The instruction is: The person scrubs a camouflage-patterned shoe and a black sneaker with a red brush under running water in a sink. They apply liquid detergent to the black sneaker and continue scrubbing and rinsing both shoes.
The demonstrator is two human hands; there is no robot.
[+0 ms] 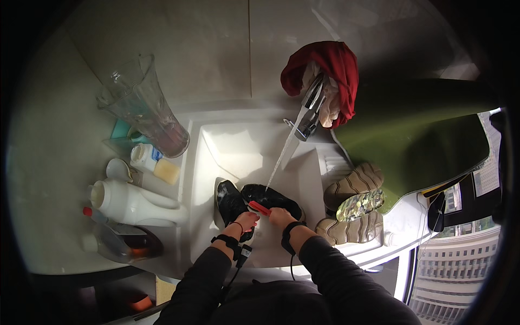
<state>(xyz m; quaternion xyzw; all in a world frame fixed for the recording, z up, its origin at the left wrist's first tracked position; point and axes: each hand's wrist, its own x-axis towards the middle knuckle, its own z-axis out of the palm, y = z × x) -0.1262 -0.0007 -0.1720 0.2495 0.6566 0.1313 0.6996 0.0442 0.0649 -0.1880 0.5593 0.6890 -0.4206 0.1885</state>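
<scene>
Two black shoes lie in a white sink basin (pixel 248 142). My left hand (pixel 245 222) is curled over the rear part of the left shoe (pixel 229 199), hiding some of it. A red brush (pixel 260 208) is in my right hand (pixel 281 218), its head over the near edge of the right shoe (pixel 272 195). Bristles cannot be made out. From the chrome faucet (pixel 313 95) a thin water stream (pixel 282 150) falls onto the right shoe. Whitish patches, possibly suds, show on the left shoe's toe.
Red cloth (pixel 345 77) drapes the faucet. At right, brown shoes (pixel 353 185) lie soles up with a camouflage insole (pixel 360 205), beside a green panel (pixel 426 150). Leftward stand a glass vase (pixel 162 126), a white jar (pixel 143 157), yellow soap (pixel 166 170) and a white bottle (pixel 130 205).
</scene>
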